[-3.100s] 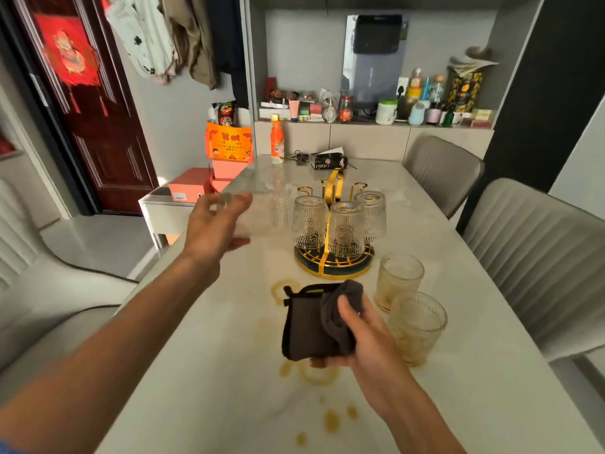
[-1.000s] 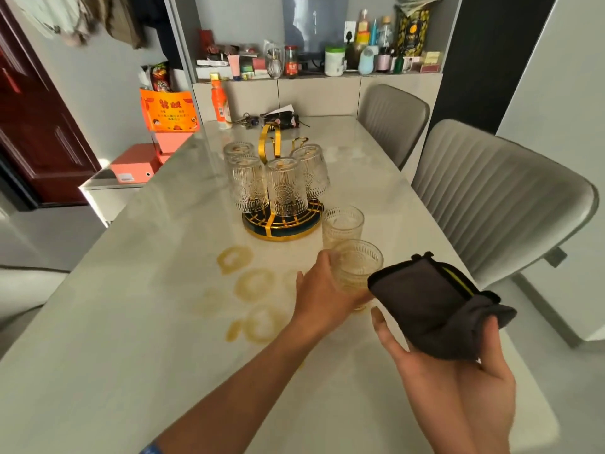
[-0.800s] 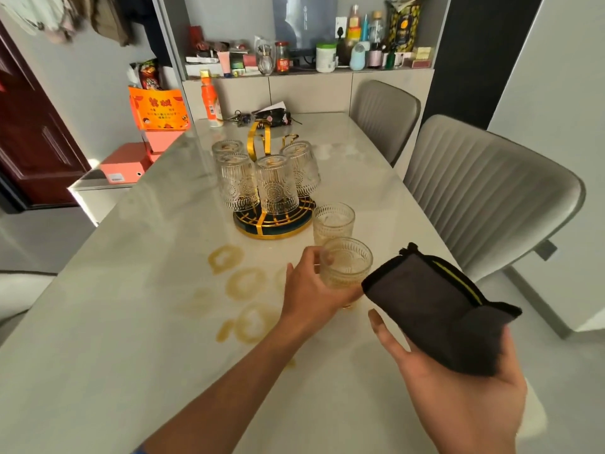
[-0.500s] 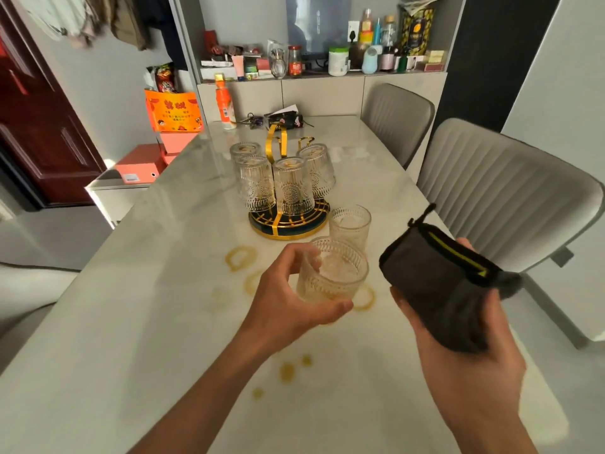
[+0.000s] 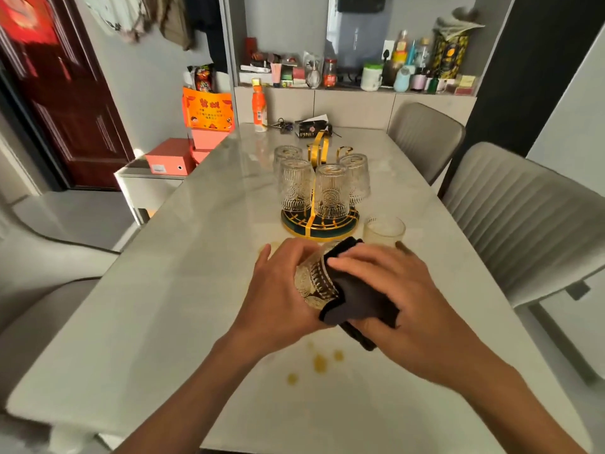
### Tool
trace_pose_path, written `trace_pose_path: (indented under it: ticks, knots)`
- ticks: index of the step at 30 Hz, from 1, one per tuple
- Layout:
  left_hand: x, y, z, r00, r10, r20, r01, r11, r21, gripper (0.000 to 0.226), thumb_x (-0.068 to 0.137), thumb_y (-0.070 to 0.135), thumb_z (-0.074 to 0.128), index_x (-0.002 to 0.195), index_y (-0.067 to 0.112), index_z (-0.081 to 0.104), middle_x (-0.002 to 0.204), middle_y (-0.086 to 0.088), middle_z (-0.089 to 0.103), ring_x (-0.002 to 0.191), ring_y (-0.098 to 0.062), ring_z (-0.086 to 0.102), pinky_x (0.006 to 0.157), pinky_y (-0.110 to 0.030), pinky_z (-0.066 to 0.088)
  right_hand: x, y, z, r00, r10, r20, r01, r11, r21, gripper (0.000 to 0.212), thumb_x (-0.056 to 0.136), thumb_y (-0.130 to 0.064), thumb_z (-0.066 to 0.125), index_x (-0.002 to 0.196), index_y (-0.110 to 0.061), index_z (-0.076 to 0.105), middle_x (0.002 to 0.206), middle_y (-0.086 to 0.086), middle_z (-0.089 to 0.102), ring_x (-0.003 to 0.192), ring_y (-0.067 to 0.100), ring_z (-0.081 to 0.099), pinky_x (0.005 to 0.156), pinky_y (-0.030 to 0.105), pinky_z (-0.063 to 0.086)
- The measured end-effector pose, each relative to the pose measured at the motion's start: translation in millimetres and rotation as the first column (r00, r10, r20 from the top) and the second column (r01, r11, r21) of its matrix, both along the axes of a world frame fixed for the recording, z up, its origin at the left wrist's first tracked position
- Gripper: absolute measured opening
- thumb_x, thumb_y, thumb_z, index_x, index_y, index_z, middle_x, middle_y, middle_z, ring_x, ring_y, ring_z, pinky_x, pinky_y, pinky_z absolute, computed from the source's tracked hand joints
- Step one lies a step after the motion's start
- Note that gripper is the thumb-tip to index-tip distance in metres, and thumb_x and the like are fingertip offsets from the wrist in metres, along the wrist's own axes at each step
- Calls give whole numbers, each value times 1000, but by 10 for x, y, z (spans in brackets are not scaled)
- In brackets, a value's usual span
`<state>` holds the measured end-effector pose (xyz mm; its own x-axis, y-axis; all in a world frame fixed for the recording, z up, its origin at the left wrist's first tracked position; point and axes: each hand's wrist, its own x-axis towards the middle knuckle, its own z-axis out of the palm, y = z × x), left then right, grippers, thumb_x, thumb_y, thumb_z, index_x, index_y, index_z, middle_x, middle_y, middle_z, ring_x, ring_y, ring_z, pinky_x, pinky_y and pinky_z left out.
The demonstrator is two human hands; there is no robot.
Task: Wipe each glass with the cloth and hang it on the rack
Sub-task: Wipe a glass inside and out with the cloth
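My left hand [image 5: 278, 290] grips a patterned glass [image 5: 314, 280] lying on its side above the table. My right hand [image 5: 399, 296] holds the dark cloth [image 5: 357, 299] pressed over the glass's open end, so the rim is hidden. Behind them stands the round gold and green rack [image 5: 319, 221] with several patterned glasses [image 5: 330, 191] hanging upside down on it. One more glass [image 5: 383, 231] stands upright on the table just right of the rack.
Yellow ring stains and drops [image 5: 319, 362] mark the pale table [image 5: 180, 306]. An orange bottle [image 5: 260, 109], keys and a dark box [image 5: 311, 129] sit at the far end. Two grey chairs [image 5: 510, 217] line the right side; orange boxes [image 5: 168, 155] sit left.
My left hand lifted the near glass off the table and tipped it sideways. My right hand brought the cloth from the right onto the glass's opening.
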<state>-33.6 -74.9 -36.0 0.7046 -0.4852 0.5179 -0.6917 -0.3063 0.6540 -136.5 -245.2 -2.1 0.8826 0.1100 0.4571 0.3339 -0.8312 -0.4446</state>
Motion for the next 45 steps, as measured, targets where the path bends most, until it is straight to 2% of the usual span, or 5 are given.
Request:
trace_pose_path:
  ticks: [17,27,35,40,45]
  knots:
    - [-56,15,71,866,-85,493,-23,978,209,64,71,55,72,118,13,62,104,-3,68,95,-23,68,116,-64,28,-42,119,-54,927,115,-357,-61,985,160,24,88,-16,68,102,-34,60,86,-21,63,73,5,57,63,24,48]
    - [-195,-50,-209,992,-103,-78,61,907,-417,30,93,38,52,122,31,56,113,12,60,103,-14,61,88,-41,52,-118,228,-198,872,399,-283,256,121,959,37,72,-10,72,109,-9,70,107,12,73,71,14,64,45,29,46]
    - [-94,-213,149,729,-50,-683,-141,965,-221,34,103,45,43,95,17,62,94,-6,66,90,-16,59,79,-33,46,-82,299,-150,926,233,-298,100,610,786,32,85,-5,74,114,-16,67,62,-10,60,49,7,52,49,27,51]
    - [-279,-146,-120,935,-231,-271,64,857,-511,23,99,38,44,112,26,58,95,14,63,88,-3,60,74,-17,49,-148,280,-151,919,338,-203,202,39,979,22,67,-13,83,87,-16,76,80,8,69,48,12,53,39,28,42]
    - [-99,-220,2,787,-99,-609,-178,909,-377,35,101,37,41,79,35,68,79,13,69,87,-11,63,77,-29,50,-102,323,-139,925,219,-311,86,676,732,35,86,-9,72,117,-25,65,67,-7,62,52,9,54,47,30,52]
